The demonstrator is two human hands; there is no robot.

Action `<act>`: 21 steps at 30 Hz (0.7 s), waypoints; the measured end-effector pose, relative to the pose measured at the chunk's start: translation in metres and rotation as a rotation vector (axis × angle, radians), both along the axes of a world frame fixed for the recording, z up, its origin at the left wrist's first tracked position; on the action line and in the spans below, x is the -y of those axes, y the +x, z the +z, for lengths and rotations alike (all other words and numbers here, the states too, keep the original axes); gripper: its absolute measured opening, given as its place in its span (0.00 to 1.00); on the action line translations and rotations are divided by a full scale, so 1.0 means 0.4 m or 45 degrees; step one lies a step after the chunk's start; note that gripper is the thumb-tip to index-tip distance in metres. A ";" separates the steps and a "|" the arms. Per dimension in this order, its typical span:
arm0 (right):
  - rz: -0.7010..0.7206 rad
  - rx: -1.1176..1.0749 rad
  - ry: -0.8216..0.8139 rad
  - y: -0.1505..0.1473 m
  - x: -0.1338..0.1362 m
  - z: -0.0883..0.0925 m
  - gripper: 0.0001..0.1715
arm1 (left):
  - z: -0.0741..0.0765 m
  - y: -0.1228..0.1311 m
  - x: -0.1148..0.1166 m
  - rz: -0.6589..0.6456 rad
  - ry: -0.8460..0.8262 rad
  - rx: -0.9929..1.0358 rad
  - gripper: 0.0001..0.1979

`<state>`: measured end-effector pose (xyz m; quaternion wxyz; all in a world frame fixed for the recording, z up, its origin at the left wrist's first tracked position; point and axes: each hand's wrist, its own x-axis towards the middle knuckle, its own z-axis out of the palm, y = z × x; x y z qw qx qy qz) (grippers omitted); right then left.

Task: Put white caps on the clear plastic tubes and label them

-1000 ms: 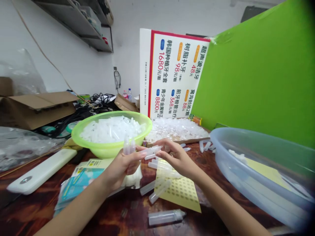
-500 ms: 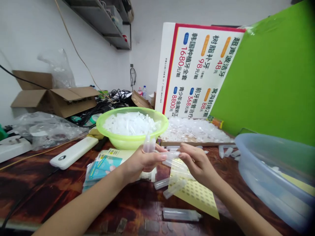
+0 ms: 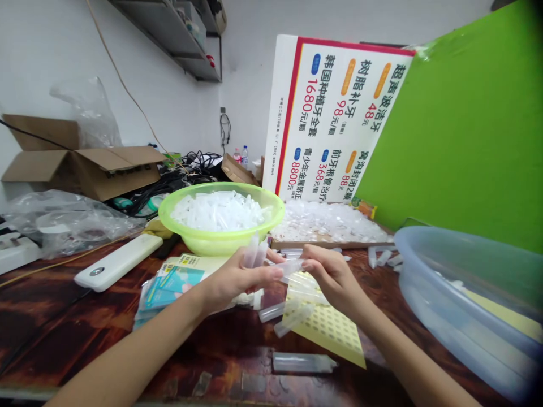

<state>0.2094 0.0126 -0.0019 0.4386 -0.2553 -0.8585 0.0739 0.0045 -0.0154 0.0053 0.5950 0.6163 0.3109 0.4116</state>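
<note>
Grip first: a clear soft-plastic dropper bottle (image 3: 291,267) looks pinched from both ends, with the left hand (image 3: 235,277) closed on one end and the right hand (image 3: 333,277) closed on the other. Two more translucent plastic bottles (image 3: 251,252) stand tips-up behind the left fingers. The clear bottle's long axis runs nearly level across the hands, rising slightly toward 3 o'clock; which end is the nozzle can't be made out. With thin plastic like this, a light fingertip pinch is best, so the body isn't squashed.

From the hands, a lime-green plastic basin (image 3: 220,246) heaped with bottles sits at 11 o'clock, and a pile of small clear plastic parts (image 3: 326,223) at 1 o'clock. A pale blue plastic tub (image 3: 466,305) is at 3 o'clock, a yellow sticker sheet (image 3: 326,333) at 5, and a loose bottle (image 3: 303,363) at 6.
</note>
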 end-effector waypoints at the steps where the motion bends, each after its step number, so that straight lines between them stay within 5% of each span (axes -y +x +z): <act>1: 0.000 0.008 0.016 0.004 0.000 0.002 0.20 | 0.000 0.000 -0.001 0.013 -0.001 0.001 0.11; 7: 0.085 0.102 0.134 0.014 0.014 0.022 0.06 | -0.007 -0.008 -0.009 -0.131 -0.102 0.077 0.15; 11: 0.096 0.031 0.046 0.002 0.015 0.019 0.11 | -0.007 -0.006 -0.004 -0.110 0.000 -0.020 0.14; 15: 0.046 0.028 -0.272 -0.001 0.006 0.010 0.22 | -0.006 -0.004 0.005 0.143 0.451 -0.461 0.12; 21: 0.040 -0.054 -0.629 -0.015 -0.004 -0.020 0.24 | -0.050 -0.009 -0.011 0.367 1.494 -0.993 0.15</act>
